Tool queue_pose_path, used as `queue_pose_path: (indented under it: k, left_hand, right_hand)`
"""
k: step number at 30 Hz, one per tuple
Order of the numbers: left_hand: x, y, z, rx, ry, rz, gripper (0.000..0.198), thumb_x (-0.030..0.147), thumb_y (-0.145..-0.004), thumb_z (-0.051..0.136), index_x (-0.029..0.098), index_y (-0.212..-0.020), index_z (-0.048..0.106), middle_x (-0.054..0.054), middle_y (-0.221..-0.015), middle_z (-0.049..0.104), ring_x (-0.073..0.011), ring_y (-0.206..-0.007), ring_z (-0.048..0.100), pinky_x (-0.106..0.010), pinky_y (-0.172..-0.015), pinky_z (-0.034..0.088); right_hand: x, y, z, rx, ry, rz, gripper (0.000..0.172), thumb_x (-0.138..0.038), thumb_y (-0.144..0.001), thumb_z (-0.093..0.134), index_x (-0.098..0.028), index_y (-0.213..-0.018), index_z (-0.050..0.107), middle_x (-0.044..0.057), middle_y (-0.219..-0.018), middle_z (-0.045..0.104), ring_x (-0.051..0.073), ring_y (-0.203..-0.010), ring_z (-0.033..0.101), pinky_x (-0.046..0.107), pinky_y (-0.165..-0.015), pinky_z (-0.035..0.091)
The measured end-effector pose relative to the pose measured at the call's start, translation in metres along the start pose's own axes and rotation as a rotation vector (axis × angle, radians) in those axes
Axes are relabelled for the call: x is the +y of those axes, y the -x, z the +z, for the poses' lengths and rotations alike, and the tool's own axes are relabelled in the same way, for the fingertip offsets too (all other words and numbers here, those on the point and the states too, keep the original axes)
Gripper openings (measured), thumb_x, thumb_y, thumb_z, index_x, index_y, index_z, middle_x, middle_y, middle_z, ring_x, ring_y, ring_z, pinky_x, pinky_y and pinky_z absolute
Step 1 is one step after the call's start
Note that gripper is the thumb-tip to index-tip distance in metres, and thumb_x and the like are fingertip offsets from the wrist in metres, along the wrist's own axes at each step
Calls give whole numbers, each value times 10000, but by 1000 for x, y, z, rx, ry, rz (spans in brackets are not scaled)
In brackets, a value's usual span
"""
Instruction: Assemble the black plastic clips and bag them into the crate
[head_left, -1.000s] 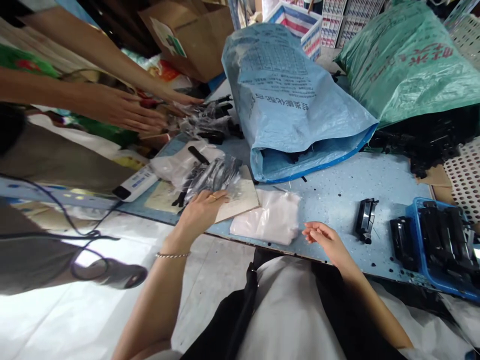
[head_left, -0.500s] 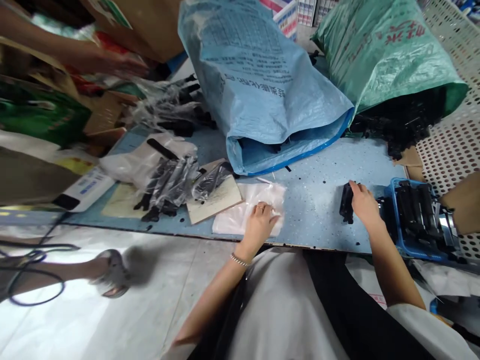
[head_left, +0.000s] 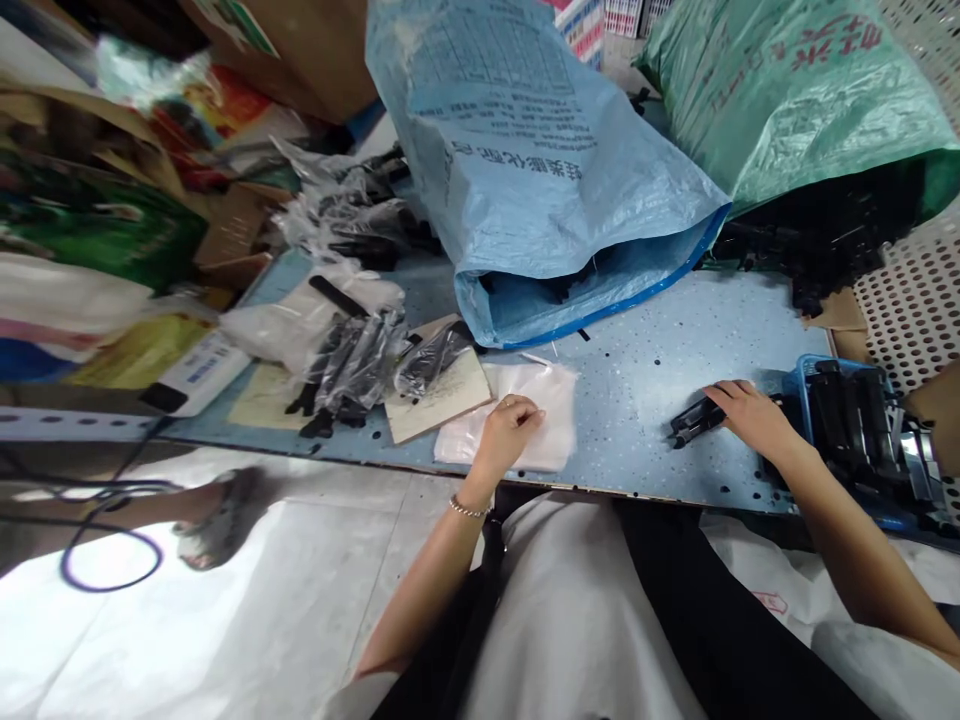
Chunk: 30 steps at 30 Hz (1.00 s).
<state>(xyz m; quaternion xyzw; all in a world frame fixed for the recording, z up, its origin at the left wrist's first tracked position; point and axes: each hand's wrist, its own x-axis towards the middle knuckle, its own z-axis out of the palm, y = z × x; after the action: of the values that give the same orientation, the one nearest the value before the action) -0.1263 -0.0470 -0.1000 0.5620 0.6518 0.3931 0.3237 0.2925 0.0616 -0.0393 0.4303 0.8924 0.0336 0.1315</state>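
Observation:
A flat stack of clear plastic bags point(head_left: 559, 420) lies near the front edge of the blue speckled table. Over its left part rests my left hand point(head_left: 511, 430), fingers curled in toward the thumb; what they pinch, if anything, is hidden. To the right, my right hand point(head_left: 750, 415) grips a black plastic part point(head_left: 696, 420) from above. That part lies tilted low over the tabletop, its far end under my fingers. Just right of this hand stands a blue plastic basket point(head_left: 807, 390) filled with similar black parts point(head_left: 847, 415).
A blue woven sack point(head_left: 555, 190) opens toward me, and a green sack point(head_left: 810, 110) spills black pieces. Left of the bags are a thin board point(head_left: 450, 400) and bagged black parts point(head_left: 352, 365). A perforated white crate point(head_left: 911, 290) borders the right. Someone's foot point(head_left: 217, 520) is on the floor.
My right hand has shifted right, and the black part has turned from upright to slanting. The left hand's fingers have curled in more. Another person's arm at upper left has gone from view.

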Motion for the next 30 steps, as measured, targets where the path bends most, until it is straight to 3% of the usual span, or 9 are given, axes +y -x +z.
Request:
queue_pose_path:
  k: [3,5,7,10,14,17,20,26,30]
  left_hand:
    - [-1,2,1,45,23,-26,92,256,-832,638,189,-784,679,-51,-911,694,-181,-845,668,-307,-784,549]
    - [-1,4,1,45,15,-18,111,210,-846,591,186,-893,690,-49,-948,707,-177,-837,678,-315,-792,568]
    - [-1,5,2,15,-60,49,227,129,-859,508,190,-945,709,-64,-1057,722,-194,-970,689,-356,-921,566]
    - [-2,4,4,-64,-226,148,417,35,-829,441,200,-1057,750,-73,-1238,701,-222,-1176,643,-404,-1081,509]
    - [-4,4,8,-71,-258,132,559,28,-802,495,180,-1309,674,-99,-1323,662,-216,-1112,677,-367,-1018,563]
    - [-9,5,4,30,-219,106,440,115,-863,561,184,-1277,694,-107,-1282,684,-209,-1031,702,-360,-952,597]
    - [-14,8,-2,131,-206,111,313,217,-939,568,186,-1203,732,-105,-1220,714,-228,-1102,697,-394,-1008,580]
    - [-7,17,2,117,-252,275,543,68,-924,473,232,-1428,592,-90,-1413,624,-203,-1283,623,-369,-1111,524]
    - [2,33,17,41,-242,452,654,19,-910,454,258,-1518,487,-92,-1424,610,-192,-1312,604,-358,-1120,522]
  right_hand:
    - [-3,-1,5,-17,-230,86,347,-301,-884,651,-147,-1193,677,167,-1111,707,335,-1045,643,419,-841,534]
    - [-19,-3,5,-24,-557,204,422,-462,-893,646,-150,-1175,682,163,-1098,720,314,-982,671,398,-803,540]
    - [-47,-7,0,-78,-1014,264,480,-544,-866,660,-162,-1157,686,120,-1034,734,259,-886,685,354,-761,542]
    - [-106,-16,-7,-203,-1714,237,541,-651,-817,664,-147,-1009,703,63,-810,711,181,-675,640,295,-625,508]
    - [-174,-33,-4,-467,-2347,242,605,-713,-808,643,-148,-1013,700,84,-768,709,149,-561,573,248,-456,406]
    - [-193,-39,8,-677,-2485,376,497,-597,-864,673,-136,-1050,690,80,-755,703,117,-508,528,207,-405,363]
    - [-193,-40,16,-741,-2604,388,492,-563,-935,607,-108,-1111,674,58,-712,677,79,-445,434,180,-368,333]
    - [-200,-57,22,-1098,-2796,267,552,-567,-1013,461,-67,-1189,613,56,-731,667,62,-441,391,146,-340,319]
    - [-212,-74,27,-971,-2920,318,498,-558,-1031,422,-107,-1103,622,47,-733,671,64,-461,398,140,-361,351]
